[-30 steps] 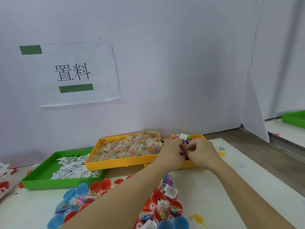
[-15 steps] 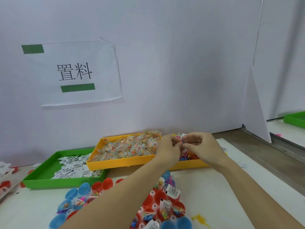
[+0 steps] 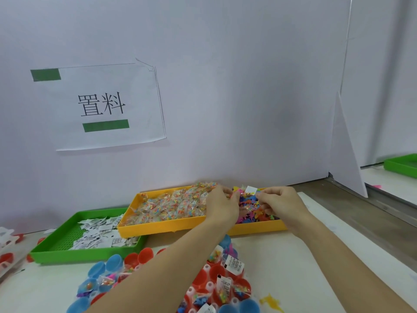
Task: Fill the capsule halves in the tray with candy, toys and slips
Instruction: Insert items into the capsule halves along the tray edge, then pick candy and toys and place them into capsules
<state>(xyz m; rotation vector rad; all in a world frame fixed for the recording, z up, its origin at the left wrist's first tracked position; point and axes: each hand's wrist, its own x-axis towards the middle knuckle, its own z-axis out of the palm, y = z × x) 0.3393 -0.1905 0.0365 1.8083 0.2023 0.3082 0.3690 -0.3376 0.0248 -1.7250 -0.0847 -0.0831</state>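
Observation:
Both hands reach over a yellow tray (image 3: 259, 230) heaped with small colourful plastic toys (image 3: 250, 214). My left hand (image 3: 222, 206) pinches a small toy at its fingertips, and my right hand (image 3: 282, 204) pinches toys just opposite it. A white slip (image 3: 251, 190) lies on the toy heap between the hands. Left of it, another yellow tray (image 3: 158, 229) holds candy packets (image 3: 171, 206). A green tray (image 3: 79, 253) holds paper slips (image 3: 97, 233). Red and blue capsule halves (image 3: 216, 279) stand under my forearms; several hold candy, toys and slips.
A white partition with a printed sign (image 3: 101, 105) closes the back. A second green tray (image 3: 401, 164) sits beyond the partition at far right. A loose yellow toy (image 3: 269, 300) lies on the white table. Red capsule parts (image 3: 6, 257) lie at the left edge.
My hands stayed over the toy tray, their fingertips drawing slightly apart. The view has dipped a little towards the table.

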